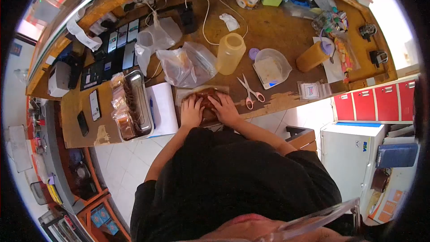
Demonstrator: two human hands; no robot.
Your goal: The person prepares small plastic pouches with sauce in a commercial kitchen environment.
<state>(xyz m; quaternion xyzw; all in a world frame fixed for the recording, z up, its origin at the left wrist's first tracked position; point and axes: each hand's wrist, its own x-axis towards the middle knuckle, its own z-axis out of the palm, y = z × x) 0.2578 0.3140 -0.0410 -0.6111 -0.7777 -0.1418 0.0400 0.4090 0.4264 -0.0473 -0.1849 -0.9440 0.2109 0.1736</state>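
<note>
A clear plastic bag of dark brown sauce-like filling (207, 96) lies flat at the table's front edge. My left hand (192, 110) rests on its left side, fingers stretched out and slightly spread. From the right, my right hand (225, 109) lies on the same bag, its fingers also extended and pointing inward. Both palms face down, and the thumbs are close together near the bag's middle. Part of the bag is hidden beneath the hands. Orange-handled scissors (249, 93) lie to the right, with the blades apart.
Left of my hands are a white notebook (163, 107) with a pen and a metal tray (144, 103) holding several brown-filled packets (123, 107). Beyond stand a plastic bag (186, 65), a yellowish bottle (230, 54), a clear measuring jug (274, 65) and a lidded sauce bottle (311, 58).
</note>
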